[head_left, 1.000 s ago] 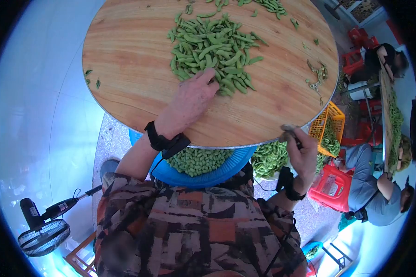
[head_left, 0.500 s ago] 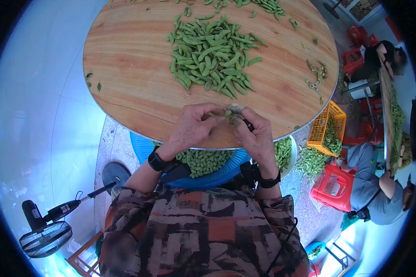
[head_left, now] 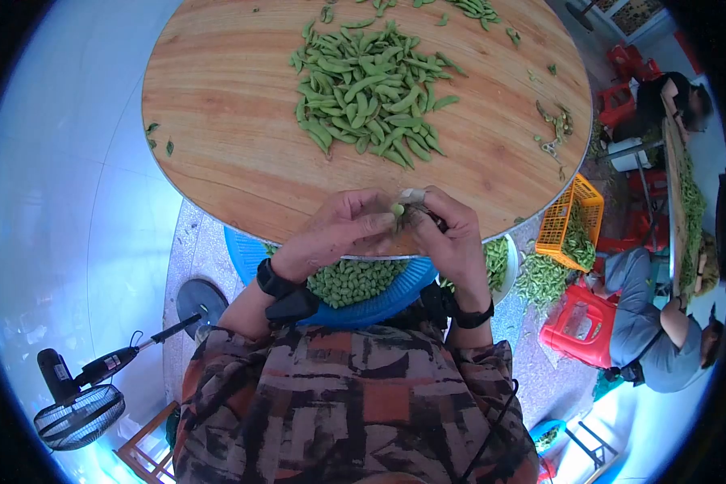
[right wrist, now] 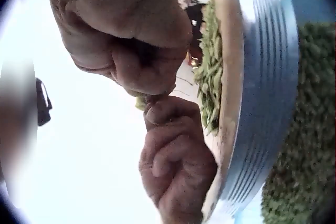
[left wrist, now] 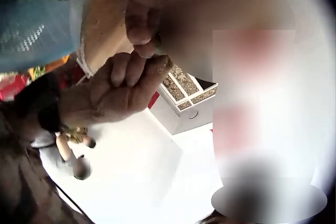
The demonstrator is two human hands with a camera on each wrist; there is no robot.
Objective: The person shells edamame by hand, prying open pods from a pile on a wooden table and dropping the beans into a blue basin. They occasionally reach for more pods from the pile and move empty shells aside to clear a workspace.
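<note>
Both hands meet just above the near edge of the round wooden table (head_left: 242, 189). My left hand (head_left: 343, 230) pinches a small green soybean pod (head_left: 398, 209) between thumb and fingertips. Fingers of my right hand (head_left: 453, 238) curl around a small dark object (head_left: 438, 223) with a whitish piece (head_left: 412, 195) at the fingertips, close against the pod. I cannot tell what that object is. In the right wrist view the fingertips of both hands come together, largely hiding the pod. Beyond them lies a heap of soybean pods (head_left: 371, 93). Under the table edge sits a blue basin (head_left: 242, 254) of shelled green beans (head_left: 355, 282).
To the right are a white bowl of pods (head_left: 498, 262), a yellow crate (head_left: 552, 230) and a red stool (head_left: 577, 327). Pod scraps (head_left: 555, 129) lie near the table's right rim. Other people sit at a side table (head_left: 676, 210). A fan (head_left: 77, 415) stands at left.
My left hand has come back from the heap with a pod. My right hand has moved in from the table's right edge to meet it. Over the last half second the left fingers have shifted slightly.
</note>
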